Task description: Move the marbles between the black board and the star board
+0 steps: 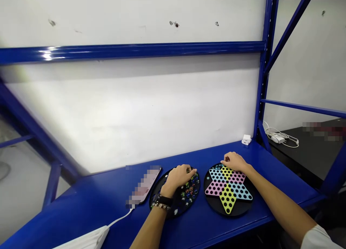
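My left hand (178, 176), with a black band and a beaded bracelet at the wrist, is over a round black tray (176, 198) of loose glass marbles (191, 189). Its thumb and fingers are bent together at the tray's far right; anything between them is too small to make out. To the right lies a round black Chinese checkers board (214, 205) with a star of pink, yellow and light blue points full of dark holes. My right hand (234, 161) is closed at the star's far yellow point, fingertips down. What it pinches, if anything, is hidden.
A phone (146, 187) lies left of the tray, its white cable (120, 218) running to a white object (86, 240) at the front. A white charger (246, 139) stands at the back right. Blue frame posts (261, 90) and a white wall (151, 108) bound the blue tabletop (81, 205).
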Demonstrator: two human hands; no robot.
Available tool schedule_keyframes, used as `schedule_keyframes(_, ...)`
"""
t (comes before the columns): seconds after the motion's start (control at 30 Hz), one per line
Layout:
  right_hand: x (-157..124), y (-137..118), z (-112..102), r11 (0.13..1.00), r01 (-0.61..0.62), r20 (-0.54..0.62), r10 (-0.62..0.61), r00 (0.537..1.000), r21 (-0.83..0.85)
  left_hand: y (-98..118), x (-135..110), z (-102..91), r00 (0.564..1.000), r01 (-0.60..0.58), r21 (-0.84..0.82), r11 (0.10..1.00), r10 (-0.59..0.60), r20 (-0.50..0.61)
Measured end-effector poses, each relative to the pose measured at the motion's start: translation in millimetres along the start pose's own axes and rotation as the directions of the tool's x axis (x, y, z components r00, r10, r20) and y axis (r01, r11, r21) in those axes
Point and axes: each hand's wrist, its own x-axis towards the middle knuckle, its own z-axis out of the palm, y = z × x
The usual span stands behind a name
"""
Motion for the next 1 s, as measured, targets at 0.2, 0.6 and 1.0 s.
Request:
schedule_keyframes(0.2, 0.0, -0.7, 0.8, 1.000, 0.002, -0.009, -0.002, 1.000, 0.004, 6.5, 0.4, -2.2, 0.992, -0.001, -0.082, 0.997, -0.009, -0.125)
schedule_keyframes(0.6, 0.3, -0.6, 4.7, 0.984, 0.166, 0.047, -0.170, 0.984, 0.068, 44.4, -9.6, 31.6, 0.897, -0.438, -0.196, 0.877, 0.409, -0.169)
schedule_keyframes(1.0, 1.2, 31.8, -25.8, 0.971, 0.085, 0.456, -0.180, 0.872, 0.222, 47.3, -13.9, 29.3, 0.887, -0.461, -0.151, 0.875, 0.451, -0.093)
